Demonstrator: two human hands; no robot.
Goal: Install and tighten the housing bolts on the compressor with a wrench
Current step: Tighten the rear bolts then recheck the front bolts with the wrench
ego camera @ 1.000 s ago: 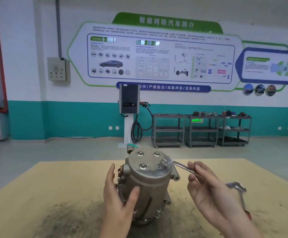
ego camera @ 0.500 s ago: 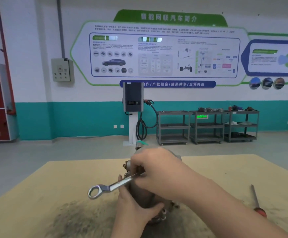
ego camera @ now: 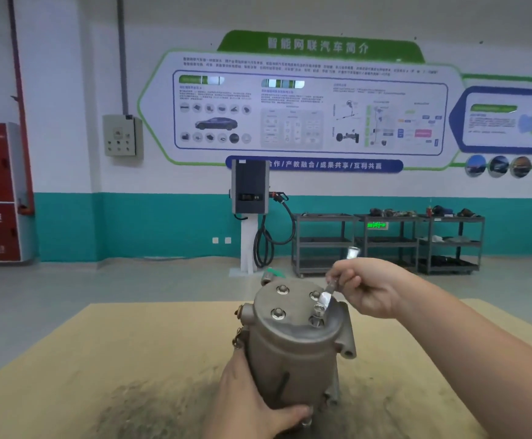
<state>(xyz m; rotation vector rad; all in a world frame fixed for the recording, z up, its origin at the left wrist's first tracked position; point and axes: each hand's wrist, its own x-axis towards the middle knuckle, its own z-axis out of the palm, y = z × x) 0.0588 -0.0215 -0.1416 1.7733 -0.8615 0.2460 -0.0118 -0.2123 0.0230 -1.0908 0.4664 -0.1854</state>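
Note:
A grey metal compressor (ego camera: 293, 353) stands upright on the tan table (ego camera: 131, 343), its round top cover facing up with several housing bolts (ego camera: 278, 313) seated in it. My left hand (ego camera: 255, 403) grips the lower left side of the housing, thumb across the front. Behind the top's right edge, my right hand (ego camera: 369, 285) grips a silver wrench (ego camera: 326, 296). The wrench slants down to the bolt at the cover's right side, and its far end sticks up past my fingers.
A dark grimy patch (ego camera: 150, 413) stains the table in front of the compressor. Beyond the table lie open grey floor, a charging post (ego camera: 250, 198) and grey shelf carts (ego camera: 388, 242) along the teal wall.
The wrench handle has swung from pointing left across the compressor to pointing back and up. My right hand moved off the top, uncovering the bolts. The view shifted.

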